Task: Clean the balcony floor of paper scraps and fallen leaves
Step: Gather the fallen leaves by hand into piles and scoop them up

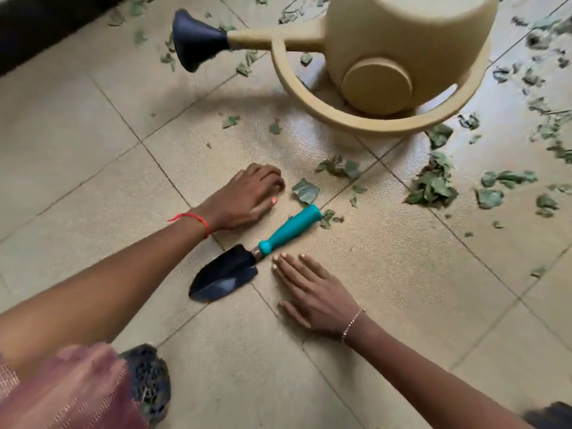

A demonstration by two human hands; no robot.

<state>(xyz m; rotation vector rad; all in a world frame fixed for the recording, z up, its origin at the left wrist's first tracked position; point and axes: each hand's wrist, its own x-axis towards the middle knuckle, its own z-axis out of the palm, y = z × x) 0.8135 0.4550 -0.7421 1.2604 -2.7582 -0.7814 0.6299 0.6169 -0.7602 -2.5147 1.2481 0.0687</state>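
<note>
Green fallen leaves lie scattered over the beige tiled floor (93,134), with a thicker pile of leaves (433,185) at the right and one single leaf (306,191) near the middle. A hand trowel (257,255) with a teal handle and black blade lies flat between my hands. My left hand (247,196) rests on the tile just left of the single leaf, fingers loosely curled, holding nothing. My right hand (306,292) lies flat on the floor with straight fingers, its fingertips next to the trowel's neck.
A beige watering can (402,41) with a dark spout head (195,40) stands at the top middle, with leaves around it. A dark wall edge (40,23) runs along the top left. A round dark floor drain (148,376) sits at the bottom left beside my pink clothing.
</note>
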